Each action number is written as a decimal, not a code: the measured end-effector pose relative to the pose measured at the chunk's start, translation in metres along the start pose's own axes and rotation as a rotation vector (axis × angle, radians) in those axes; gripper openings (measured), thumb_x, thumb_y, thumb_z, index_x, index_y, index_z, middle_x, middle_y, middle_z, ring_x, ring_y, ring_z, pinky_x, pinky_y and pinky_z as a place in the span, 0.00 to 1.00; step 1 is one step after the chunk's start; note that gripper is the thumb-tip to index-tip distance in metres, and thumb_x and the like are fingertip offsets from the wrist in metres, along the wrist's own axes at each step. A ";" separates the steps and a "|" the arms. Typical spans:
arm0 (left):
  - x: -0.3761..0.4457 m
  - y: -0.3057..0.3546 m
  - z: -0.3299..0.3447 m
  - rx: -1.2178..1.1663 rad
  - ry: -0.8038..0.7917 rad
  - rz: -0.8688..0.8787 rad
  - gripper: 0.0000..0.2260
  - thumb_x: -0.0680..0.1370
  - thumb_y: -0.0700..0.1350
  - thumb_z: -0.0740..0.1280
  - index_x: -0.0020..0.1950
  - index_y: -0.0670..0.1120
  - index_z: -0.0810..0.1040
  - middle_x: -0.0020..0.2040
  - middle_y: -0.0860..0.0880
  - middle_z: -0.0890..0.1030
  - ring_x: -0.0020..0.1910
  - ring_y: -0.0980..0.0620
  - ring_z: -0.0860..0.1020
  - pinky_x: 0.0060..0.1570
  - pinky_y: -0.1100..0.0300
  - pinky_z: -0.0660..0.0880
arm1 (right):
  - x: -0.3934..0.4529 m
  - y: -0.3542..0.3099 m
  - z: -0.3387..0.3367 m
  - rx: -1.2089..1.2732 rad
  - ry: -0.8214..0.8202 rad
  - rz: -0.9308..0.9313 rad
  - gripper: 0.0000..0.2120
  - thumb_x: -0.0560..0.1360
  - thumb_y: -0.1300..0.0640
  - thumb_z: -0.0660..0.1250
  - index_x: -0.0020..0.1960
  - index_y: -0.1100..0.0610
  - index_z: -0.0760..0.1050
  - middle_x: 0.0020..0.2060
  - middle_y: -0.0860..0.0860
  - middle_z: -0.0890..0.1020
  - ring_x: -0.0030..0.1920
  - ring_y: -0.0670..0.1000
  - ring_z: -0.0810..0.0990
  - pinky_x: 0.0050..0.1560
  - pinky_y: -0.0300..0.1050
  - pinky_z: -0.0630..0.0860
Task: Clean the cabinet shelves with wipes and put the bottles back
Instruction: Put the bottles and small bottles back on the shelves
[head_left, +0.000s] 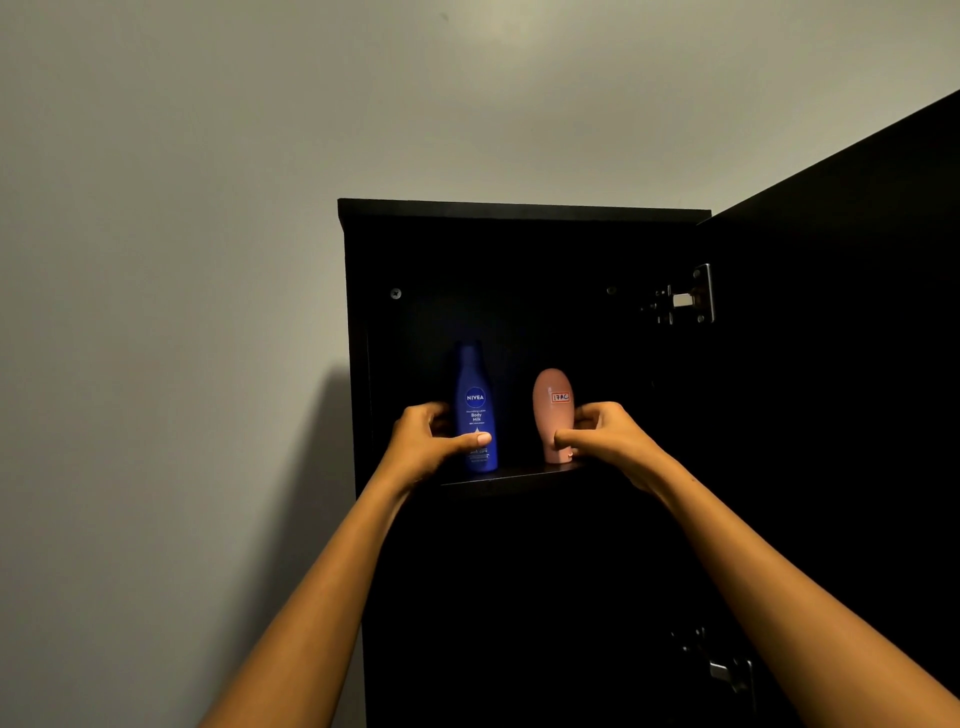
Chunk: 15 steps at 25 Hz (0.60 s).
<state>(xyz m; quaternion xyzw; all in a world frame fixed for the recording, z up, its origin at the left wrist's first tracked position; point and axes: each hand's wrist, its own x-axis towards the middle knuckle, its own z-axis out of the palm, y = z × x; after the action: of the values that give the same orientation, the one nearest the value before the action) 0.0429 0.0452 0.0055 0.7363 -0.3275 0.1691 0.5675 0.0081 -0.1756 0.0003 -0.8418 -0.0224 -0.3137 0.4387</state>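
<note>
My left hand (423, 441) wraps the tall blue plastic lotion bottle (476, 408) | my right hand (605, 434) clasps the rounded pink plastic bottle (553, 413) | both upright on the dark cabinet shelf (511, 475), near its front edge | advice: slide them farther in, bases flat, before letting go.

Plain grey wall (208, 260) behind

two bottles (477, 410), two hands (423, 447), one cabinet (519, 213)
</note>
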 end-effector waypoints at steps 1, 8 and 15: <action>0.000 0.000 0.000 -0.001 -0.001 -0.003 0.21 0.68 0.40 0.74 0.59 0.41 0.74 0.52 0.46 0.80 0.47 0.53 0.79 0.40 0.67 0.77 | 0.000 0.000 0.000 -0.010 0.006 -0.003 0.18 0.67 0.60 0.73 0.56 0.61 0.75 0.43 0.51 0.79 0.39 0.44 0.77 0.37 0.35 0.74; 0.001 -0.005 -0.001 0.026 0.025 0.007 0.22 0.65 0.46 0.77 0.56 0.43 0.77 0.53 0.45 0.82 0.50 0.51 0.81 0.50 0.57 0.79 | 0.001 -0.001 0.000 -0.058 0.057 -0.006 0.19 0.65 0.56 0.73 0.53 0.59 0.74 0.39 0.46 0.75 0.41 0.43 0.74 0.42 0.38 0.73; -0.013 0.011 0.005 0.039 0.368 0.073 0.27 0.68 0.51 0.75 0.61 0.41 0.72 0.51 0.48 0.77 0.51 0.51 0.77 0.49 0.61 0.73 | -0.013 -0.004 -0.006 -0.023 0.166 -0.014 0.28 0.69 0.55 0.71 0.66 0.62 0.69 0.55 0.55 0.78 0.51 0.49 0.76 0.51 0.39 0.71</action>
<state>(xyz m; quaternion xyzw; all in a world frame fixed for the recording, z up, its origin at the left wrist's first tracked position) 0.0254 0.0423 0.0042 0.6914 -0.2412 0.3276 0.5970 -0.0066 -0.1748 -0.0007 -0.8178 0.0117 -0.3857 0.4271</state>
